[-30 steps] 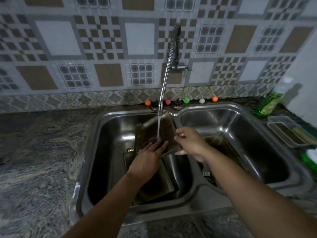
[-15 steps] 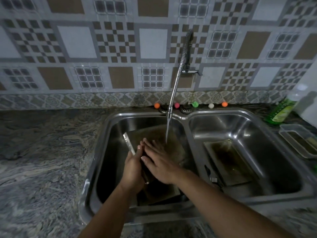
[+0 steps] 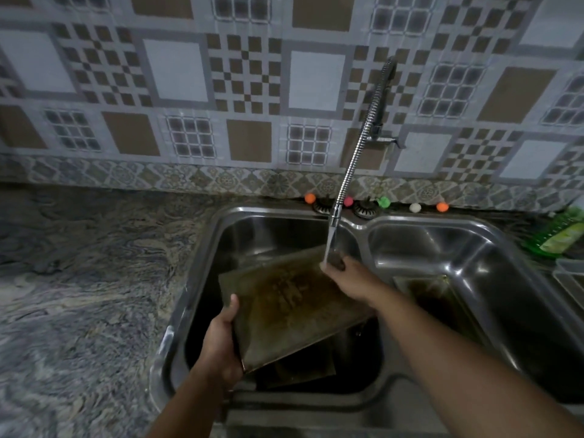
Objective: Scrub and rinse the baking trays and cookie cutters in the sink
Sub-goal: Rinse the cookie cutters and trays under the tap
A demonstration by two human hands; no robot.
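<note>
A stained brown baking tray [image 3: 290, 298] is held tilted over the left basin of the double steel sink [image 3: 202, 248]. My left hand [image 3: 221, 346] grips the tray's near left edge, thumb on top. My right hand [image 3: 350, 279] holds its far right corner, right under the running water from the flexible faucet [image 3: 350, 165]. More dark trays [image 3: 303, 365] lie beneath in the left basin. Another dirty tray [image 3: 439, 298] lies flat in the right basin. No cookie cutters are visible.
A green dish-soap bottle [image 3: 559, 235] and a clear plastic container [image 3: 568, 279] stand on the counter at the right. Small coloured balls [image 3: 382, 202] line the sink's back rim. Marbled stone counter [image 3: 79, 295] stretches to the left. Patterned tiled wall behind.
The tray has turned from edge-up to broad face up under the stream. My right hand moved from the tray's middle to its far right corner; my left hand slid to the near left edge.
</note>
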